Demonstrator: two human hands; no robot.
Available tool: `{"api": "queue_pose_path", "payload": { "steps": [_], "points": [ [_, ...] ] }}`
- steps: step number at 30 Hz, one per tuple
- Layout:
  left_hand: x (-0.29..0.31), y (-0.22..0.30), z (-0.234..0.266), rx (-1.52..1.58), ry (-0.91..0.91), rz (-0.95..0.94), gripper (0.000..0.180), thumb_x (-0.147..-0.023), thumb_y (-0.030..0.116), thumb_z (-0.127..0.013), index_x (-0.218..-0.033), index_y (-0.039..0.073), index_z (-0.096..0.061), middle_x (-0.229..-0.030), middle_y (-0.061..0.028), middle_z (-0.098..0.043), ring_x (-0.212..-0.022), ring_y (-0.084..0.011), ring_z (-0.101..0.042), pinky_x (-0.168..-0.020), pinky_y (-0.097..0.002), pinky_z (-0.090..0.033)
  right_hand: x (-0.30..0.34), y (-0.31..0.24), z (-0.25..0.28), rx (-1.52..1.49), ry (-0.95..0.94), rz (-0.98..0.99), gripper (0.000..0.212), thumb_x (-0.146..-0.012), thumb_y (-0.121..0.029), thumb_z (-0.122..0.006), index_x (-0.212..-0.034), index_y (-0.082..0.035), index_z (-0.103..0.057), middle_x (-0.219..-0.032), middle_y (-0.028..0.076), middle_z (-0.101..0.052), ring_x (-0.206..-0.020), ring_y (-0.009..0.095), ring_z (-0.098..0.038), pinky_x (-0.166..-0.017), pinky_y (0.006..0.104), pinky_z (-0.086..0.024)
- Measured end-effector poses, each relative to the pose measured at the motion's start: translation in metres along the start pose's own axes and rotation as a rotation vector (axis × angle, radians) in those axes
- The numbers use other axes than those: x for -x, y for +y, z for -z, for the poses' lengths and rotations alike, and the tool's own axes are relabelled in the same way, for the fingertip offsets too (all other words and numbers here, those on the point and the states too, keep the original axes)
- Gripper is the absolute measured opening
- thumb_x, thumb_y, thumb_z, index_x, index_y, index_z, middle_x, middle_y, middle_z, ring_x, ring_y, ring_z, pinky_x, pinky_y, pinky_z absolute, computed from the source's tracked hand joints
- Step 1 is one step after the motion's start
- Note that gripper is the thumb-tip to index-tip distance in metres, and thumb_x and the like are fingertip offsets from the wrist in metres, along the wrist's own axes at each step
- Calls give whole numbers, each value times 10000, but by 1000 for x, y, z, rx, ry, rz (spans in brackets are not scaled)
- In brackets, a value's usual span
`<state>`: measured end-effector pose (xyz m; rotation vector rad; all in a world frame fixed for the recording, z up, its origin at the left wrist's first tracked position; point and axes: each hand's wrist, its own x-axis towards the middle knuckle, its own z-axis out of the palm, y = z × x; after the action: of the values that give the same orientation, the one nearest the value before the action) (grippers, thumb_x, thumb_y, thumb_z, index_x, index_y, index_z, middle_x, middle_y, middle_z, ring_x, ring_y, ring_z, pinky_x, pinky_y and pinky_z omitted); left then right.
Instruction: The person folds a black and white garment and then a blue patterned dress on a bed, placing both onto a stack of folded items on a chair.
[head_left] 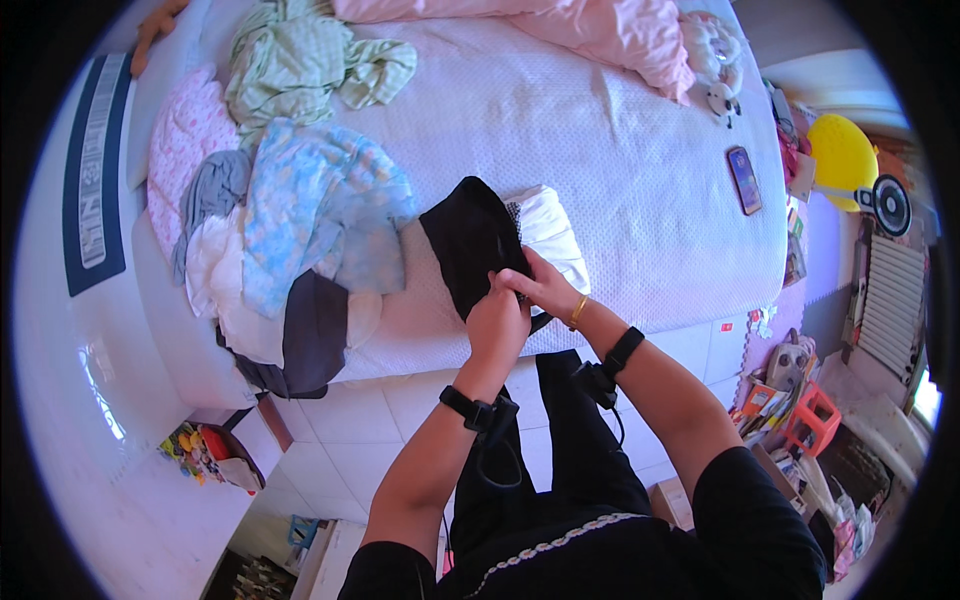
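Left hand (500, 318) and right hand (545, 287) both grasping black cloth (470, 240) by its near end; bulk at their 11 o'clock, over bed (660, 230). Bin (240, 471) at 8 o'clock: small multicoloured items (190, 450).

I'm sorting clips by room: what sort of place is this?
Probably a bedroom: there's a wide bed with pink bedding and a plush toy on it.

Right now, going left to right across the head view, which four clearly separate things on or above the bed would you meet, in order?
Pink patterned cloth → blue patterned cloth → black cloth → phone.
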<state>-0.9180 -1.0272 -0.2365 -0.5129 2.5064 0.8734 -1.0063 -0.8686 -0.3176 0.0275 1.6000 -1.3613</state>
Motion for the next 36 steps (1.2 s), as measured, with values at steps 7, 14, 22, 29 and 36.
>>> {"api": "queue_pose_path", "payload": {
  "steps": [7, 14, 22, 29, 36],
  "points": [
    [-21, 48, -32, -49, 32, -125, 393, -1151, 102, -848, -1496, -37, -722, -1126, -285, -948, -961, -485, -948, -795, -594, -762, -6, 5, 61, -9, 163, 5, 956, -1177, -288, -950, -1964, 14, -499, -1426, 268, -906, -1129, 303, -924, -882, 446, -769],
    [-38, 60, -54, 25, 7, -152, 300, -1257, 184, -815, -1483, 5, -734, -1328, -352, -930, -1032, -553, -930, -885, -637, -757, -23, 3, 95, 349, 232, 48, 833, -1115, -84, -839, -1913, -143, -610, -1483, 319, -896, -1353, 505, -891, -1161, 572, -729],
    [-29, 32, -43, -86, 340, -356, 633, -1222, 135, -858, -1822, 64, -667, -2049, -305, -538, -1832, -523, -569, -1478, -802, -407, -36, 53, 152, 425, 298, 101, 864, -1129, -17, -867, -1918, -186, -560, -1444, 290, -902, -1369, 511, -873, -1207, 602, -697],
    [-33, -37, -71, -315, 54, -177, 1171, -1236, 526, -881, -2103, 38, -265, -2189, -335, -188, -2032, -571, -169, -1497, -929, -290, -27, 39, 130, 331, 240, 18, 765, -1117, -59, -918, -1761, -149, -516, -1431, 265, -913, -1358, 540, -887, -1179, 614, -707],
    [-52, -23, -101, -366, -1, -137, 1229, -1213, 559, -903, -2140, 162, -199, -2178, -399, -99, -2026, -624, -116, -1437, -1003, -314, 35, 51, 84, 640, 363, 205, 759, -1022, -290, -1060, -1596, -104, -599, -1579, 256, -739, -1454, 504, -774, -1203, 587, -689]
  ]
}}
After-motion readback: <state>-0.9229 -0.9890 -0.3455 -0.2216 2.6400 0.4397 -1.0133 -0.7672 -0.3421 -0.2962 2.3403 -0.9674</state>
